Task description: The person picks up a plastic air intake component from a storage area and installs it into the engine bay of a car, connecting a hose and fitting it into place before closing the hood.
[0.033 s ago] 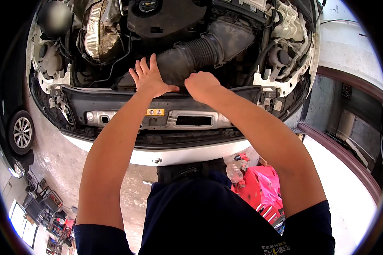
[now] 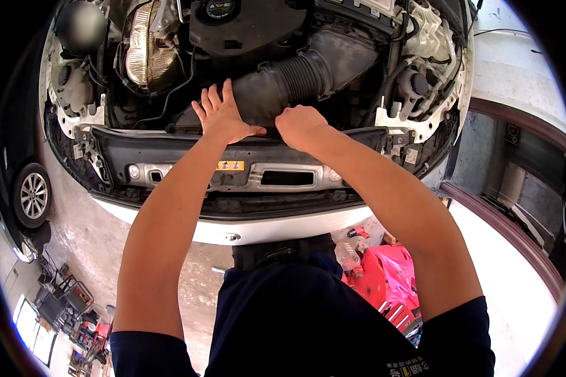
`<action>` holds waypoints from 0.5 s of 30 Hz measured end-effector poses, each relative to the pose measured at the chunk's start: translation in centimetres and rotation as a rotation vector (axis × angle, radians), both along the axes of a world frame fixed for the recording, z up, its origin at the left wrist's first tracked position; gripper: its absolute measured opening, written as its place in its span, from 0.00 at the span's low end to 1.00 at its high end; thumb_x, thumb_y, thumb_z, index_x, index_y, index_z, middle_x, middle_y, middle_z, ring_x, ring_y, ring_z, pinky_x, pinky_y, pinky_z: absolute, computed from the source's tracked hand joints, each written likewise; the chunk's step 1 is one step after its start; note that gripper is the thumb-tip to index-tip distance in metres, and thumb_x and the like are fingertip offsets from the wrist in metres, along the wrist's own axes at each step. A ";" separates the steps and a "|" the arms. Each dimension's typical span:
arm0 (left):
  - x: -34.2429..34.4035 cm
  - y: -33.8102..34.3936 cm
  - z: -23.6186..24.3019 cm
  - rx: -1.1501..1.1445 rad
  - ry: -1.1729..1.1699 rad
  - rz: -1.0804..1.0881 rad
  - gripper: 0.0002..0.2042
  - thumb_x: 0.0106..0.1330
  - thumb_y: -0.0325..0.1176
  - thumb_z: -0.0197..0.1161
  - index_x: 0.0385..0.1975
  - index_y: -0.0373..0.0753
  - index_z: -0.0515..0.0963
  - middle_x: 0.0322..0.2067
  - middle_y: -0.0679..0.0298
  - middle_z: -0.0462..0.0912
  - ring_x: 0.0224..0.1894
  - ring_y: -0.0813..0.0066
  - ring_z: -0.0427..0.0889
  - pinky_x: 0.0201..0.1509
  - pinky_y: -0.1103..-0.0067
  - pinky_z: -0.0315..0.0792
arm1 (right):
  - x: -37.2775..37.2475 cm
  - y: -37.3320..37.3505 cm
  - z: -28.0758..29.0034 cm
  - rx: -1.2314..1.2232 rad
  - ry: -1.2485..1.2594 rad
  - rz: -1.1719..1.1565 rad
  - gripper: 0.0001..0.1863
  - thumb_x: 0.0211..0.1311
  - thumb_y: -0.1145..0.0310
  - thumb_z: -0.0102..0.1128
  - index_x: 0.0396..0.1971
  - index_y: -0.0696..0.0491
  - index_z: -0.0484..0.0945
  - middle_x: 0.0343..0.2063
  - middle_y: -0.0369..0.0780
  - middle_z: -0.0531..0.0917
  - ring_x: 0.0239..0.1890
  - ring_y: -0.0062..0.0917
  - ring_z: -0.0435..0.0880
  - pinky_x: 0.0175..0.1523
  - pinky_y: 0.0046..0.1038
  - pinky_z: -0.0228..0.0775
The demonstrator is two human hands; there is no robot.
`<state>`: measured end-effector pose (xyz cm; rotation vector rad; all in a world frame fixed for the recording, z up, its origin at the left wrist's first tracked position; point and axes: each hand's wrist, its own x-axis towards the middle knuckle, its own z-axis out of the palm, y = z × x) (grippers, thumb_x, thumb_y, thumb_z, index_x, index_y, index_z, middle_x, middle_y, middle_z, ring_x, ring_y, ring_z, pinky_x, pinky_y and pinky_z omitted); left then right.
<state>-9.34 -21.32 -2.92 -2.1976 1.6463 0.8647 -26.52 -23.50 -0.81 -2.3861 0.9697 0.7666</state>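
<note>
A black plastic air intake duct with a ribbed bellows section runs across the front of an open engine bay. Spread over the duct's left end, my left hand lies with its fingers apart and its thumb pointing right. My right hand is closed in a fist at the duct's near edge, just behind the black front panel. Whatever its fingers grip, if anything, is hidden beneath them. A gap separates the two hands.
Behind the duct sits a black engine cover. A foil heat shield stands at the left. The white bumper lies close to my body. A red tool cabinet stands at my right, and another car's wheel is far left.
</note>
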 end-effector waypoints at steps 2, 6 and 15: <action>-0.1 0.0 0.1 0.008 -0.002 -0.002 0.71 0.30 0.64 0.80 0.74 0.47 0.37 0.72 0.51 0.43 0.76 0.49 0.36 0.76 0.52 0.32 | -0.4 -0.3 -0.2 -0.006 -0.002 -0.028 0.09 0.54 0.72 0.63 0.34 0.58 0.85 0.39 0.45 0.85 0.38 0.38 0.87 0.43 0.36 0.81; 0.6 0.4 -0.1 -0.043 0.047 0.014 0.70 0.32 0.62 0.81 0.74 0.46 0.39 0.72 0.47 0.42 0.76 0.48 0.35 0.75 0.49 0.32 | -1.4 -0.5 -0.5 0.053 -0.095 0.033 0.11 0.57 0.67 0.60 0.32 0.58 0.85 0.35 0.47 0.85 0.36 0.40 0.86 0.42 0.36 0.81; 0.4 1.3 -0.9 -0.176 0.073 -0.021 0.69 0.33 0.59 0.82 0.73 0.44 0.40 0.71 0.46 0.42 0.75 0.44 0.36 0.74 0.46 0.32 | -5.0 -1.8 2.3 0.024 -0.565 -0.420 0.14 0.57 0.63 0.60 0.20 0.58 0.76 0.22 0.46 0.81 0.31 0.41 0.83 0.38 0.38 0.76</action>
